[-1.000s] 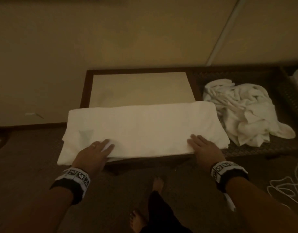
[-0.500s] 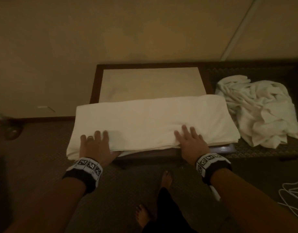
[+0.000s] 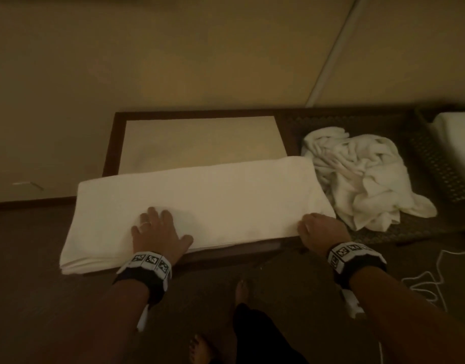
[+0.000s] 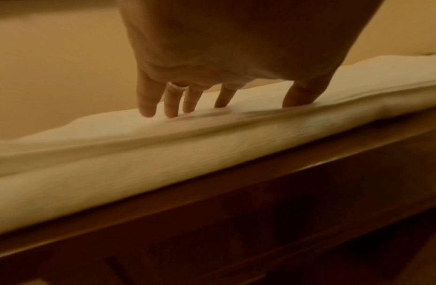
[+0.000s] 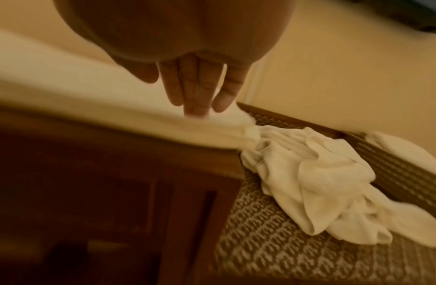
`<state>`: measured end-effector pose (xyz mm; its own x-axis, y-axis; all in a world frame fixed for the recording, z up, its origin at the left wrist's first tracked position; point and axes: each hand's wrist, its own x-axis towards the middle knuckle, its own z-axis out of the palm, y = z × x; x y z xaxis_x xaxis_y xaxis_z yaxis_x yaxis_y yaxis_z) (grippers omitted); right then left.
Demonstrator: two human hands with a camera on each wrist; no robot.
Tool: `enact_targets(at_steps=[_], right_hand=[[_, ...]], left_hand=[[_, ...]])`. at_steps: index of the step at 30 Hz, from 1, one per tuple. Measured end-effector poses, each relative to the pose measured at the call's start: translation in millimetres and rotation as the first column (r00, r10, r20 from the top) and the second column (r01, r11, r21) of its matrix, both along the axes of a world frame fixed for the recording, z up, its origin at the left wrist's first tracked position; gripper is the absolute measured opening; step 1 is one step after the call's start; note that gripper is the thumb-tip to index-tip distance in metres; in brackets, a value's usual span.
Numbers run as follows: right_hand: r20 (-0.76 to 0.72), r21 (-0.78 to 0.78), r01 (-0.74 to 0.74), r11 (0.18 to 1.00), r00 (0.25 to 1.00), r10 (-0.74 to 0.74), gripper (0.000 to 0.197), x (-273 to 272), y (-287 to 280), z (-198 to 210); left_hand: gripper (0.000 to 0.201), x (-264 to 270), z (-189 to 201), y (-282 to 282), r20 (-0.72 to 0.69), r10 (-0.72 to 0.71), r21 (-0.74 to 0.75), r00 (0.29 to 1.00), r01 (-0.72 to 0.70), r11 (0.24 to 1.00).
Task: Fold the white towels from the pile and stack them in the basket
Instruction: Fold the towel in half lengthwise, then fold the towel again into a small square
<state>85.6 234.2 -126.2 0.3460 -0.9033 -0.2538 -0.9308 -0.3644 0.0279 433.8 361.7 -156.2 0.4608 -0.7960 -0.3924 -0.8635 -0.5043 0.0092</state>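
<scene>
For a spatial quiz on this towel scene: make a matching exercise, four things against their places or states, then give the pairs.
Things:
1. left hand
2. right hand
3. crumpled white towel pile
4. long folded white towel

States:
A. heaped on the dark woven surface
B. laid across the dark wooden table, its left end overhanging
C. spread flat on the folded towel
D. at the folded towel's near right corner

Pairs: 1-C, 2-D, 3-A, 4-B

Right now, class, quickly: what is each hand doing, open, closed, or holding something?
Left hand: open, fingers spread flat, pressing on the folded towel.
Right hand: open, straight fingers touching the towel's near right corner, gripping nothing.
</scene>
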Motion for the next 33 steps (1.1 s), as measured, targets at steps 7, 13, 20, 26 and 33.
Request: enact_targets(at_steps=[7, 13, 20, 26, 33], right_hand=[[0.067, 0.09, 0.24, 0.967, 0.967, -0.247, 0.053, -23, -71, -16], [0.282, 0.481, 0.317, 0.817, 0.827, -0.487, 0.081, -43, -113, -38], [0.258, 0.675, 0.218, 0.705, 0.825, -0.503, 0.084, -53, -189, -17], [0.218, 0.092, 0.158, 0.983, 0.96, -0.175, 0.048, -31, -292, 63], [0.175, -0.41, -0.052, 0.911, 0.975, 0.134, 0.031, -1, -336, 119]], left_hand=[[0.094, -47, -14, -43, -0.027, -0.179, -0.114, 0.984, 0.174, 0.978], [0.101, -75, -33, -76, 0.006, -0.132, 0.009, 0.991, 0.132, 0.991], [0.1, -93, -25, -109, -0.007, -0.09, 0.066, 0.996, 0.091, 0.994], [0.101, -108, -9, -167, -0.1, -0.25, -0.028, 0.963, 0.249, 0.968], [0.075, -79, -2, -178, -0.111, -0.295, 0.008, 0.949, 0.297, 0.955]])
